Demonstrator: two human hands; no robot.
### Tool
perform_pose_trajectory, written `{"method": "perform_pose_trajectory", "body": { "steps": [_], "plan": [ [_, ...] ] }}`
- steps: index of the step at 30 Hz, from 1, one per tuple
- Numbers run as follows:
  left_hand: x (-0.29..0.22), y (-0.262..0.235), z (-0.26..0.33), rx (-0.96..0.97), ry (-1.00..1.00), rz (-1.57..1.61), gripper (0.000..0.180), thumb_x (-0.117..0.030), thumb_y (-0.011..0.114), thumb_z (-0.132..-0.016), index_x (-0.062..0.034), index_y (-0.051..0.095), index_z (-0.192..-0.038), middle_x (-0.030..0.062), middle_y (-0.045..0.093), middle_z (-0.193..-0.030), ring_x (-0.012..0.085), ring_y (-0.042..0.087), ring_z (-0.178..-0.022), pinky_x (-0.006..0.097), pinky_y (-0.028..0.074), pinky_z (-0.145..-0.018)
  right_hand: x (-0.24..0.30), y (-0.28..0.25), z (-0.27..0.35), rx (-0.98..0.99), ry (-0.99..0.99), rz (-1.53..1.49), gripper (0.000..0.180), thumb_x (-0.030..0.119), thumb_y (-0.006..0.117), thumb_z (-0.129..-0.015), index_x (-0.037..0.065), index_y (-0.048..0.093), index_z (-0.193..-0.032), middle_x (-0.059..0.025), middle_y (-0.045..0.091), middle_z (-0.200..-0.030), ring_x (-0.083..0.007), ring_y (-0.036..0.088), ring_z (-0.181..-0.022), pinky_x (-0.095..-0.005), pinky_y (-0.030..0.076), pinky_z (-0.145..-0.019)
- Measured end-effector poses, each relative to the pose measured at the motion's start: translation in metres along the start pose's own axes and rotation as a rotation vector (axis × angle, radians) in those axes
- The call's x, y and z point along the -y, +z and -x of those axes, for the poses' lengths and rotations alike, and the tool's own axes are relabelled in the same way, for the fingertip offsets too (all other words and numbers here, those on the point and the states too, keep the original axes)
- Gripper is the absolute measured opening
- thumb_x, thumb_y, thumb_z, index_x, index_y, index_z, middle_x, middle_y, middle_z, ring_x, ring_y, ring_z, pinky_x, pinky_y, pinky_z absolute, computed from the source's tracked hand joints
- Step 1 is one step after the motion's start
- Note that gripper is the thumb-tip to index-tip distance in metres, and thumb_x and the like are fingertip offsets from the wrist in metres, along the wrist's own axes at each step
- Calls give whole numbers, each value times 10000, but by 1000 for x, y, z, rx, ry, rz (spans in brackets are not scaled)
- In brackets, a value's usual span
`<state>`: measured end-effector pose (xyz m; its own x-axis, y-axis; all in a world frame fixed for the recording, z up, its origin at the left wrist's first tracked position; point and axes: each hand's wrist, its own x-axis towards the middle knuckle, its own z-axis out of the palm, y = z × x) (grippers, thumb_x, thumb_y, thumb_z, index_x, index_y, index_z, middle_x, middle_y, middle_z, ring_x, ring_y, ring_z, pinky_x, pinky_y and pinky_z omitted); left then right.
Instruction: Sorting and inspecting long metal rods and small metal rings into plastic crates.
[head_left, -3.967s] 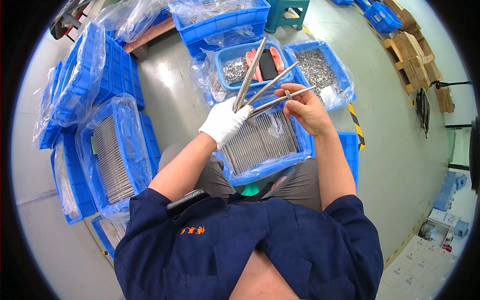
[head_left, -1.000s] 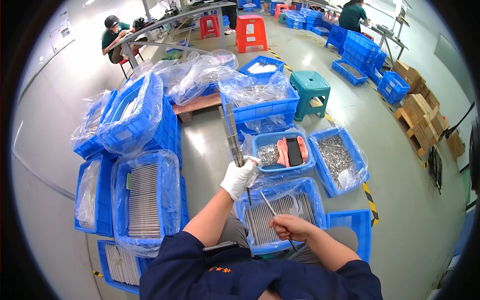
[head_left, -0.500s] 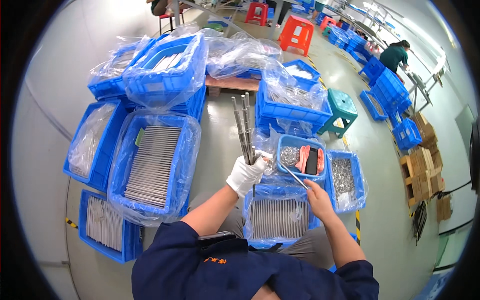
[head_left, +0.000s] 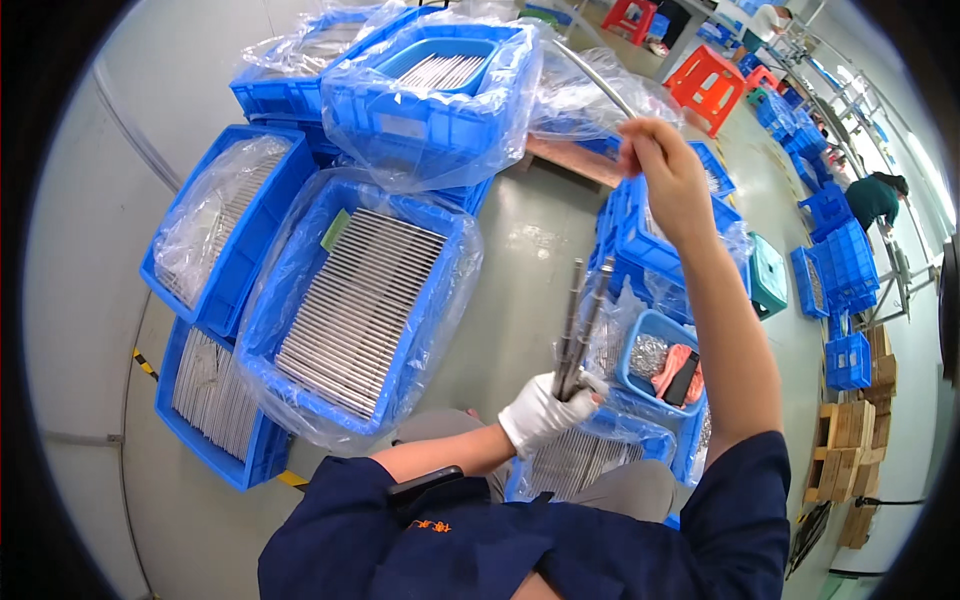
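Grey concrete floor spreads beneath me, crowded with blue plastic crates lined in clear plastic bags; straight ahead and to my left sits a large blue crate packed with a flat layer of thin silver metal rods lying side by side, its bag folded out over the rim; beyond it a taller blue crate holds more rods, and two further blue crates of rods lie at the far left, one above the other. My left hand, in a white glove, is low and close to my body; its fingers are curled tight around the lower ends of a small bundle of long grey metal rods, which stand nearly upright and fan slightly apart at their tops. My bare right hand is raised high with the arm stretched forward; thumb and fingertips are pinched together on one long thin metal rod, which slants up and to the left from the pinch. Between my arms, near my knees, a blue crate shows more rods; just right of the bundle a small blue bin holds shiny small metal parts and a pink cloth. Orange plastic stools stand far off at the top right.
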<state>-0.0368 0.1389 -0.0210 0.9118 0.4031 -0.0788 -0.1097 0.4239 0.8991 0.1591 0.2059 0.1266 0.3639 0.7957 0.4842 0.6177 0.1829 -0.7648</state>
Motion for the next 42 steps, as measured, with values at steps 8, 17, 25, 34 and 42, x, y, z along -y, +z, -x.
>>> {"method": "perform_pose_trajectory", "body": {
  "steps": [8, 17, 25, 34, 42],
  "plan": [
    [-13, -35, -53, -123, 42, 209, 121, -83, 549, -760, -43, 584, -869, -19, 549, -731, 57, 496, -667, 201, 414, -599, -81, 109, -146, 87, -96, 428, 209, 165, 404, -802, 66, 569, -884, -137, 583, -772, -286, 554, -718, -346, 425, -679],
    [-20, -78, -73, -280, 87, 299, 83, -100, 545, -751, -47, 578, -806, -25, 534, -713, 46, 477, -632, 194, 397, -563, -137, 183, -229, 181, -199, 1102, 183, 127, 417, -747, 74, 561, -846, -154, 583, -880, -306, 560, -835, -386, 442, -719],
    [-17, -80, -61, -308, -38, 399, 140, -117, 568, -763, -21, 583, -864, 1, 559, -765, 71, 490, -707, 222, 402, -646, -104, 158, -195, 158, -144, 629, 342, 268, 564, -737, 74, 537, -1018, -116, 581, -917, -244, 553, -861, -316, 427, -747],
    [-18, -23, -22, -289, -227, 462, 194, -258, 541, -791, -72, 576, -837, -44, 508, -627, 40, 424, -504, 205, 341, -438, -28, 18, 61, 777, 293, -89, 113, 60, 554, -723, 6, 559, -822, -59, 564, -817, -160, 533, -780, -272, 416, -715],
    [3, 69, -6, 50, -176, 165, 367, -473, 515, -774, -106, 533, -784, -51, 436, -581, 48, 379, -464, 203, 280, -393, 20, -45, 247, 210, 387, 69, 347, 6, 621, -642, 40, 537, -977, -93, 502, -1030, -208, 505, -916, -283, 390, -794]
  ]
}}
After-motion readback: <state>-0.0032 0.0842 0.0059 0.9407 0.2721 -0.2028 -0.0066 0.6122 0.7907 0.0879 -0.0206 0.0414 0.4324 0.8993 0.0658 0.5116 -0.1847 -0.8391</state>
